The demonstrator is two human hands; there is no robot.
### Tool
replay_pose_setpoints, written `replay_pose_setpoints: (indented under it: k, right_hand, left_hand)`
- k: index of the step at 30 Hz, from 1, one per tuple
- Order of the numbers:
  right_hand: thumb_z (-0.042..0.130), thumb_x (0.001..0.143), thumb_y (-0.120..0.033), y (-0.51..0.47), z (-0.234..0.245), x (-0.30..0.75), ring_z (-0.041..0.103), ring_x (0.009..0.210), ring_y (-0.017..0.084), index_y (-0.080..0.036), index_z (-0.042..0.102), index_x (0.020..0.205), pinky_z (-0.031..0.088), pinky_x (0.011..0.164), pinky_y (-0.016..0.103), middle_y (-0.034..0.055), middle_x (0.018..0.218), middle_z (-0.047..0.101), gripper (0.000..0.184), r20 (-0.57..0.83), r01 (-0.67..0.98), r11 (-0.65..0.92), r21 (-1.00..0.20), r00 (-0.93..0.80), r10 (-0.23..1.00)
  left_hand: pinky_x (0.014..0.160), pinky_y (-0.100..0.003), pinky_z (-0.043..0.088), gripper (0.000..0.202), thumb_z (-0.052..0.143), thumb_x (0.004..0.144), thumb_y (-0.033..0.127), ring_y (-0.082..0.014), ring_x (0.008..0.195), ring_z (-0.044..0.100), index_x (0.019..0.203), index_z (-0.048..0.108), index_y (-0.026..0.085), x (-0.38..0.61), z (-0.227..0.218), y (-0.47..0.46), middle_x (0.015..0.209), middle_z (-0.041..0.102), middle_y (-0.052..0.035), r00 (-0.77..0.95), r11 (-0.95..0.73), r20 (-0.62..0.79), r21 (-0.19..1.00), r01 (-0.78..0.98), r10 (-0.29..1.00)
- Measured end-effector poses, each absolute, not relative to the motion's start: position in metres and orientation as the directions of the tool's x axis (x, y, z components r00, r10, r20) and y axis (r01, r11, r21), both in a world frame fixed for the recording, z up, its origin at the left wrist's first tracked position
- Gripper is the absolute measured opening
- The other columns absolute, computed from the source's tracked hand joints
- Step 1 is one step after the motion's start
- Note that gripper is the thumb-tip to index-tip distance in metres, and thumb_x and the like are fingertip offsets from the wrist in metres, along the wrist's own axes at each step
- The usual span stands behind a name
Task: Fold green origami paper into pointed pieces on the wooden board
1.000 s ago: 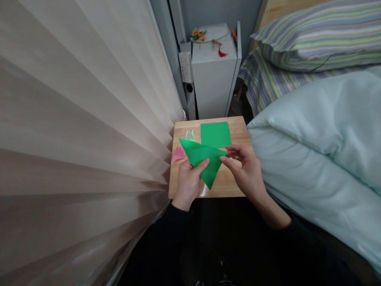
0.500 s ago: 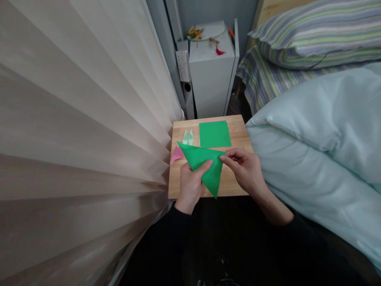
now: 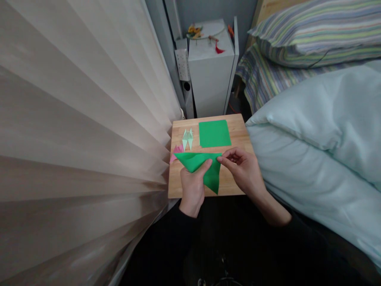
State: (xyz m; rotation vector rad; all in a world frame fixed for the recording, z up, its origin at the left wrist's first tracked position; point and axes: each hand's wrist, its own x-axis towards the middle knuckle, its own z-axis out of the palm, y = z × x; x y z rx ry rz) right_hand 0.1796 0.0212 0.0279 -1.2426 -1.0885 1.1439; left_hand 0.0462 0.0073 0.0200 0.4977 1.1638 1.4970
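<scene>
Mid-frame, left fingers (image 3: 206,165) clamp the folded green paper triangle (image 3: 213,171), right fingers (image 3: 226,161) pinch its corner; uneven tugging might crumple it!

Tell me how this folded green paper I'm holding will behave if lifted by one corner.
The folded green paper is probably light, since the right hand pinches just one corner. It likely flexes easily, as its surface appears to bow near the left hand.
</scene>
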Motion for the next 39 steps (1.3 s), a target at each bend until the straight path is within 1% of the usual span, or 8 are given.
replay_pose_setpoints:
  k: [6,12,17,22,26,32,35,39]
  right_hand:
    - [0.087,0.073,-0.039,0.022,0.029,0.179,0.067,0.073,0.017,-0.021,0.069,0.078,0.054,0.071,0.034,0.0023,0.077,0.072,0.026,-0.075,-0.101,-0.061,-0.993,0.13,0.989]
    - [0.09,0.068,-0.037,0.023,0.029,0.178,0.068,0.076,0.017,-0.021,0.072,0.081,0.055,0.074,0.034,0.0029,0.08,0.074,0.027,-0.103,-0.169,-0.079,-0.982,0.138,0.985]
    - [0.085,0.075,-0.039,0.023,0.029,0.179,0.063,0.07,0.017,-0.022,0.074,0.076,0.051,0.067,0.033,0.0023,0.076,0.073,0.021,-0.082,-0.093,-0.072,-0.993,0.105,0.991]
    - [0.082,0.078,-0.041,0.023,0.025,0.182,0.062,0.069,0.016,-0.021,0.073,0.075,0.048,0.066,0.033,0.0019,0.074,0.071,0.022,-0.091,-0.066,-0.086,-0.994,0.081,0.992]
    - [0.08,0.08,-0.041,0.025,0.026,0.184,0.061,0.068,0.016,-0.021,0.071,0.074,0.048,0.068,0.032,0.001,0.073,0.07,0.023,-0.078,-0.034,-0.076,-0.997,0.045,0.996]
    - [0.076,0.083,-0.038,0.026,0.036,0.188,0.062,0.072,0.017,-0.021,0.069,0.073,0.048,0.071,0.032,0.0,0.071,0.069,0.021,0.005,0.141,0.018,-0.99,-0.09,0.996]
    - [0.075,0.084,-0.038,0.026,0.035,0.192,0.061,0.072,0.017,-0.021,0.068,0.073,0.048,0.072,0.033,0.0,0.071,0.068,0.022,0.004,0.16,0.019,-0.987,-0.09,0.996]
    - [0.076,0.084,-0.039,0.027,0.032,0.196,0.06,0.073,0.018,-0.021,0.068,0.073,0.046,0.073,0.034,-0.0004,0.072,0.067,0.023,0.007,0.17,0.021,-0.985,-0.085,0.996]
  left_hand:
    - [0.101,-0.042,0.059,0.032,0.097,0.064,0.024,-0.0267,0.106,0.076,0.088,0.078,0.017,0.046,0.021,0.007,0.096,0.082,-0.0056,-0.301,0.101,-0.28,0.862,-0.497,0.911]
    - [0.1,-0.041,0.059,0.034,0.097,0.063,0.024,-0.0261,0.105,0.076,0.09,0.078,0.017,0.046,0.022,0.007,0.098,0.082,-0.0056,-0.306,0.098,-0.285,0.857,-0.507,0.908]
    - [0.097,-0.041,0.06,0.038,0.098,0.06,0.024,-0.0255,0.099,0.077,0.091,0.077,0.017,0.048,0.021,0.007,0.099,0.082,-0.0062,-0.317,0.111,-0.311,0.847,-0.52,0.896]
    - [0.097,-0.041,0.06,0.041,0.098,0.059,0.025,-0.0244,0.095,0.077,0.094,0.078,0.015,0.049,0.02,0.005,0.104,0.082,-0.0083,-0.303,0.159,-0.363,0.831,-0.533,0.881]
    - [0.098,-0.041,0.059,0.039,0.098,0.059,0.024,-0.0241,0.095,0.077,0.091,0.078,0.015,0.049,0.021,0.005,0.101,0.082,-0.0078,-0.302,0.163,-0.372,0.824,-0.542,0.878]
    - [0.1,-0.042,0.058,0.04,0.099,0.058,0.025,-0.0264,0.098,0.078,0.092,0.079,0.015,0.047,0.021,0.004,0.1,0.082,-0.0087,-0.259,0.186,-0.366,0.829,-0.528,0.894]
    - [0.094,-0.039,0.059,0.042,0.099,0.057,0.026,-0.0241,0.092,0.078,0.093,0.079,0.015,0.045,0.023,0.006,0.098,0.082,-0.0076,-0.241,0.211,-0.386,0.82,-0.531,0.891]
    - [0.077,-0.031,0.06,0.04,0.1,0.054,0.028,-0.0174,0.074,0.075,0.084,0.078,0.015,0.036,0.028,0.014,0.086,0.081,-0.0041,-0.236,0.221,-0.409,0.799,-0.56,0.881]
